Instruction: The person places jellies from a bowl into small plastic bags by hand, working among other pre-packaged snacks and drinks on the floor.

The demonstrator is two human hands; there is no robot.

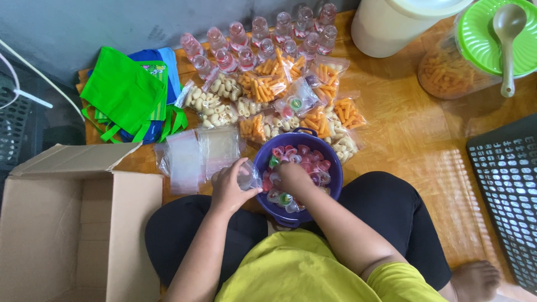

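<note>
The person is sitting on the wooden floor point(414, 140) with a purple bowl point(330, 162) of small jelly cups point(313, 154) between the knees. The left hand point(228, 187) is curling around a small clear bag point(249, 178) at the bowl's left rim, fingers wrapped to keep it up near the edge. The right hand point(292, 178) is reaching down into the bowl, fingers bent among the cups; whether they are already pinching one I cannot tell, as the fingertips are hidden.

Judging from this, the step in hand is filling: picking cups out of the bowl to go into the bag. The next move seems to call for bringing a cup across the rim to the bag's mouth, which the left hand would need to be holding open.

Just left of the bowl, a stack of empty bags point(196, 154) is lying flat. Beyond the bowl, filled snack packets point(268, 89) are spreading out, with small pink bottles point(257, 39) farther back. Well left of the bowl, an open carton point(67, 223) is standing, with green cloth bags point(126, 95) above it.
</note>
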